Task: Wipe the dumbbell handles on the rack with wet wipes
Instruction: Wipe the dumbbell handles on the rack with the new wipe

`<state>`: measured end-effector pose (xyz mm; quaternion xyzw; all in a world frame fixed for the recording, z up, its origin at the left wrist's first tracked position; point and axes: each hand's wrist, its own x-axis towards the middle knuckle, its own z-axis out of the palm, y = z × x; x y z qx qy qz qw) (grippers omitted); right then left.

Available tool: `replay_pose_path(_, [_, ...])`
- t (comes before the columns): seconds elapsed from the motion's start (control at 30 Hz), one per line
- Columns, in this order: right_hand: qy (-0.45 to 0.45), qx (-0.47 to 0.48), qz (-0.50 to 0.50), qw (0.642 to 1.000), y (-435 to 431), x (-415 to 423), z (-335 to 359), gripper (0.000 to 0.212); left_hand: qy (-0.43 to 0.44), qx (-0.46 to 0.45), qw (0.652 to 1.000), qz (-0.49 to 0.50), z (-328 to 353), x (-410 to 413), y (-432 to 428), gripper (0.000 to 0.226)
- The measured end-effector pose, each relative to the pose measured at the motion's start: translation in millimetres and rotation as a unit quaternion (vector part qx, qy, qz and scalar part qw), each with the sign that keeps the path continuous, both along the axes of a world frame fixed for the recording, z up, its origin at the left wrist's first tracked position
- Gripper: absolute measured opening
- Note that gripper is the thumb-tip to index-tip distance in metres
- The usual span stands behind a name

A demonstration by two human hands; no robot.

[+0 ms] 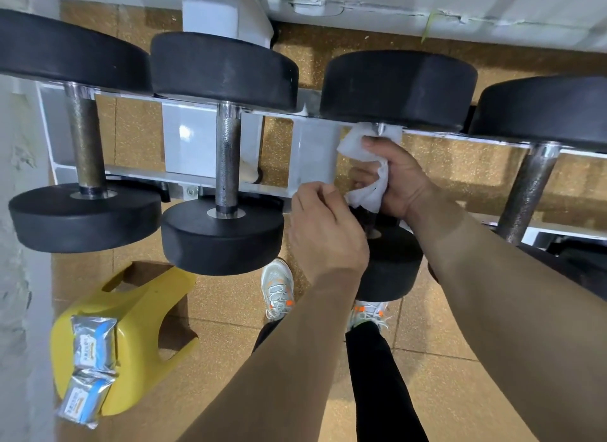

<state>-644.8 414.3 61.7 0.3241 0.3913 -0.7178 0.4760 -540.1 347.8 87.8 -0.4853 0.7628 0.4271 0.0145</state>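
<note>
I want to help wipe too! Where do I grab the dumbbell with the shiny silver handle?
Grip the silver dumbbell round the rough, knurled middle of its bar, reaching in from above on your own side. The black heads block both ends, and the rack sits behind the bar, so only that side is bare.

Four black-headed dumbbells lie across the white rack (pixel 193 142), handles running from 6 to 12 o'clock. My right hand (pixel 400 178) grips a crumpled white wet wipe (pixel 364 165) round the third dumbbell (pixel 397 86)'s handle; my left hand (pixel 325 231) pinches its near end. At 9 o'clock is a silver knurled handle (pixel 227 165).
</note>
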Motion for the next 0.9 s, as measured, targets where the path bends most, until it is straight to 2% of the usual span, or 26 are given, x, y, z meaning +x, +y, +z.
replay_pose_path(0.07, [-0.023, 0.015, 0.032, 0.999, 4, 11, 1, 0.011, -0.008, 0.0, 1.0, -0.007, 1, -1, -1, 0.036])
replay_pose_path(0.13, [-0.004, 0.057, 0.072, 0.996, 5, 22, 4, 0.01, -0.013, 0.005, 1.0, -0.01, 2, -1, -1, 0.034])
replay_pose_path(0.2, [0.073, 0.181, 0.128, 0.972, 0, 25, 8, 0.011, -0.018, 0.002, 1.0, -0.011, 3, -2, -2, 0.034])
replay_pose_path(0.27, [0.123, 0.327, 0.163, 0.923, -11, 24, 13, 0.018, -0.02, 0.001, 1.0, -0.011, 4, -2, -2, 0.034])
replay_pose_path(0.33, [0.129, 0.398, 0.129, 0.899, -24, 16, 16, 0.022, -0.019, -0.001, 1.0, -0.008, 4, -2, -2, 0.037])
replay_pose_path(0.4, [0.137, 0.43, 0.087, 0.888, -32, 1, 12, 0.023, -0.017, -0.005, 1.0, -0.017, 3, -1, -2, 0.038])
replay_pose_path(0.5, [0.141, 0.342, 0.035, 0.929, -33, -20, 7, 0.027, -0.013, -0.007, 1.0, -0.027, 4, -1, -2, 0.037])
replay_pose_path(0.57, [0.132, 0.2, 0.016, 0.971, -22, -20, 4, 0.032, -0.014, -0.009, 0.999, -0.027, 5, -2, -1, 0.04])
replay_pose_path(0.6, [0.121, 0.121, 0.008, 0.985, -15, -18, 2, 0.026, -0.013, -0.009, 1.0, -0.024, 5, -1, -1, 0.041])
replay_pose_path(0.67, [0.067, -0.005, 0.0, 0.998, -5, -15, 2, 0.014, -0.011, -0.009, 1.0, -0.023, 4, -2, -2, 0.041])
replay_pose_path(0.73, [0.014, -0.086, 0.005, 0.996, 2, -9, -1, 0.031, -0.011, -0.009, 0.999, -0.031, 3, -1, -1, 0.041])
replay_pose_path(0.8, [-0.004, -0.075, 0.04, 0.996, 5, 4, -6, 0.044, -0.013, -0.01, 0.999, -0.036, 4, -2, -2, 0.044])
replay_pose_path(0.83, [-0.015, -0.044, 0.068, 0.997, 7, 10, -6, 0.044, -0.015, -0.012, 0.999, -0.037, 4, -2, -2, 0.045])
replay_pose_path(0.9, [-0.003, 0.022, 0.115, 0.993, 10, 19, 2, 0.024, -0.019, -0.01, 0.999, -0.039, 5, -2, -2, 0.047])
